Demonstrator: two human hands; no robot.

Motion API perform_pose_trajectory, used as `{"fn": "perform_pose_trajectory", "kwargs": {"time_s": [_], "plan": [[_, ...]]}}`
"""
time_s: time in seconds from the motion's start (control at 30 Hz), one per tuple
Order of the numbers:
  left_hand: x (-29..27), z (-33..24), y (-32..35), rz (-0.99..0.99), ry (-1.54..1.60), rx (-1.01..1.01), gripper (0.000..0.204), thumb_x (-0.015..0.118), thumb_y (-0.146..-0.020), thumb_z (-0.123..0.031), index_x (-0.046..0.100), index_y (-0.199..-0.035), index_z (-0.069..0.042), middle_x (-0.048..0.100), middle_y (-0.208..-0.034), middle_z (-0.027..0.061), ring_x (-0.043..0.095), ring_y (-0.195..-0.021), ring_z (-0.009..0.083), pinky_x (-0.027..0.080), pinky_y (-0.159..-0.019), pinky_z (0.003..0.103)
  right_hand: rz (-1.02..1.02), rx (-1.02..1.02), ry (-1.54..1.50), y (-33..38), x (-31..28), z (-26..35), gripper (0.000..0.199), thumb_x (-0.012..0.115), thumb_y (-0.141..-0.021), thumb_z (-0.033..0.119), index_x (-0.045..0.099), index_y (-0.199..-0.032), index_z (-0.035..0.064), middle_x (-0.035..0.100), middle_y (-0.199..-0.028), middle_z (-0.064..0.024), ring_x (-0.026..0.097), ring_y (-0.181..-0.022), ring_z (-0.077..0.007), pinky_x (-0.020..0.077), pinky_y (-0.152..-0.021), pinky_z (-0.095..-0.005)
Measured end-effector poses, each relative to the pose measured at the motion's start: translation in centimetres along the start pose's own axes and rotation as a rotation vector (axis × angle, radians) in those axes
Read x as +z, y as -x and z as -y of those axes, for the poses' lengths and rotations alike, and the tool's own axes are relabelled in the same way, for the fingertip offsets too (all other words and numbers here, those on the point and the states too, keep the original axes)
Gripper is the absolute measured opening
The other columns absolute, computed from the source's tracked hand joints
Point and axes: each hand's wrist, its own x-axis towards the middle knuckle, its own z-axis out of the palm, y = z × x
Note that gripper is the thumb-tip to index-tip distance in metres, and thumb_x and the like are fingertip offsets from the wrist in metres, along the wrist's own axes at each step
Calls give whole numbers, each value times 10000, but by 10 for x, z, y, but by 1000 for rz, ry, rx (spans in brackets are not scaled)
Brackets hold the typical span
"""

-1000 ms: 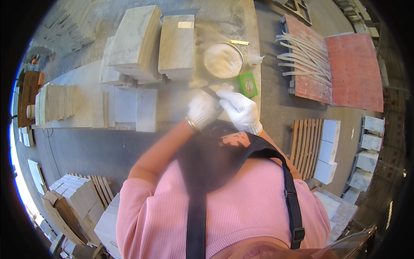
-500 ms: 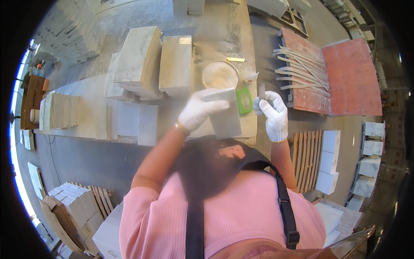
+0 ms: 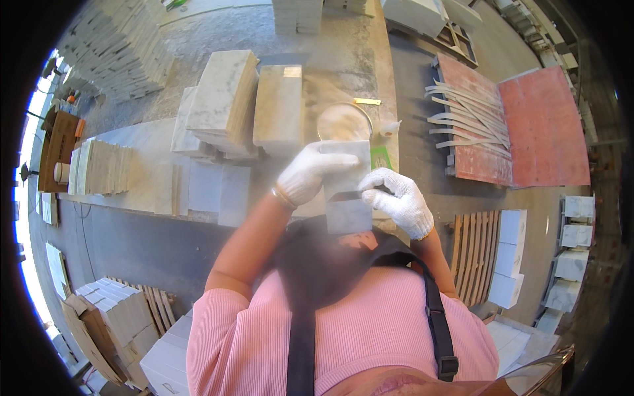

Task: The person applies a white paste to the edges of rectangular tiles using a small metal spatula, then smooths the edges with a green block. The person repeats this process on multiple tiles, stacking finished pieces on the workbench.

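Gloved hands, left [image 3: 309,173] and right [image 3: 398,199], gripping marble tile [image 3: 347,188], dusty workbench [image 3: 330,39], stone yard

Round bowl [image 3: 343,122] on the workbench [image 3: 165,142], right of two slab stacks [image 3: 254,102] (side by side)

White knitted work gloves on both the left hand [image 3: 309,173] and the right hand [image 3: 399,200], ribbed at the cuffs. Thin band at the left wrist, just below the glove's edge. Bare forearms below the gloves. Further down, a pink ribbed top with short sleeves. Over it a dark apron, its black strap with a plastic buckle beneath the right hand.
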Motion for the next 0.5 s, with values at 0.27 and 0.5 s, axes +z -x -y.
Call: {"fn": "perform_pose_trajectory", "kwargs": {"time_s": [0.27,0.5], "plan": [[1,4,20,-77,-14,36,401,692,-933,-213,645,-1267,3,687,-1130,66,631,-1045,142,495,-914,295,-256,-33,57,-3,14,-7,143,656,-952,68,693,-1078,11,683,-995,-33,619,-907,-108,509,-823,-269],[12,-10,46,-148,-121,24,391,651,-976,-253,653,-1272,3,699,-1127,51,630,-984,115,516,-845,284,-191,-34,-96,-2,15,-12,126,636,-957,58,659,-1072,12,683,-964,-60,653,-842,-135,538,-733,-282]]}}
